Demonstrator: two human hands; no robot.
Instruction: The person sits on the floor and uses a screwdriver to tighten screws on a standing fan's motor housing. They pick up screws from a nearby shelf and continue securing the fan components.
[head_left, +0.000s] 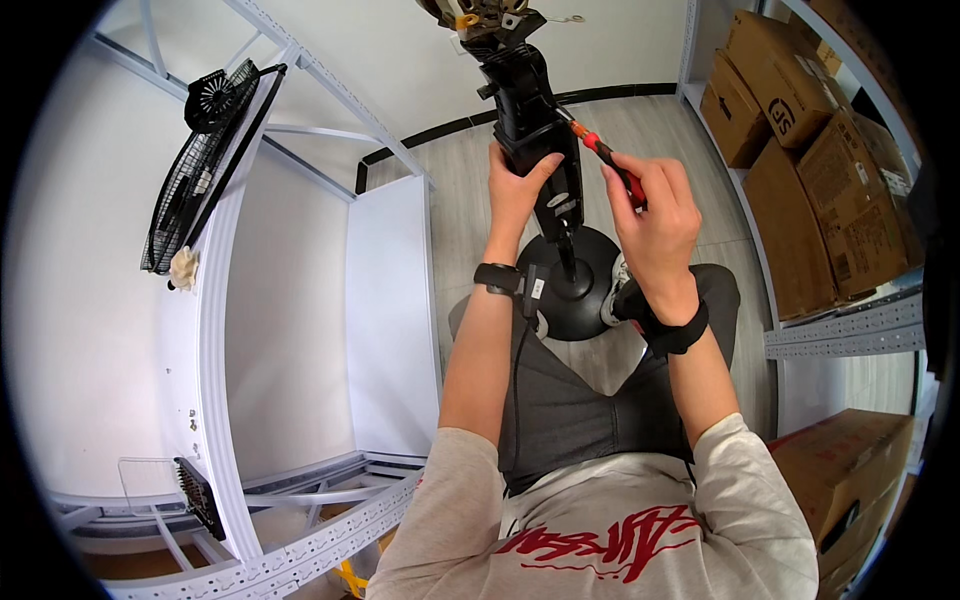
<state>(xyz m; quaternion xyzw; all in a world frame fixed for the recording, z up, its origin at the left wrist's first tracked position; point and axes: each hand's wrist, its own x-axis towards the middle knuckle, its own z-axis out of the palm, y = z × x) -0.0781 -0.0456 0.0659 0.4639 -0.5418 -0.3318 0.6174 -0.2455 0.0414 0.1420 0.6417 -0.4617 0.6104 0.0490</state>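
Note:
A black pedestal fan body (526, 95) stands upright in front of me on a round black base (575, 318). Its motor end (490, 25) at the top is bare, with metal parts and a wire showing. My left hand (517, 190) is wrapped round the black housing, thumb across its front. In my right hand (657, 215) is a red and black screwdriver (606, 152). The screwdriver's shaft points up and left at the right side of the housing; whether its tip sits in a screw is too small to tell.
At left, a white shelf (215, 400) bears a black fan grille (190, 185), a small pale part (184, 268), tiny loose pieces and a dark slotted part (199, 497). Cardboard boxes (790, 225) fill the right rack; another box (845, 460) lies lower right. My legs flank the base.

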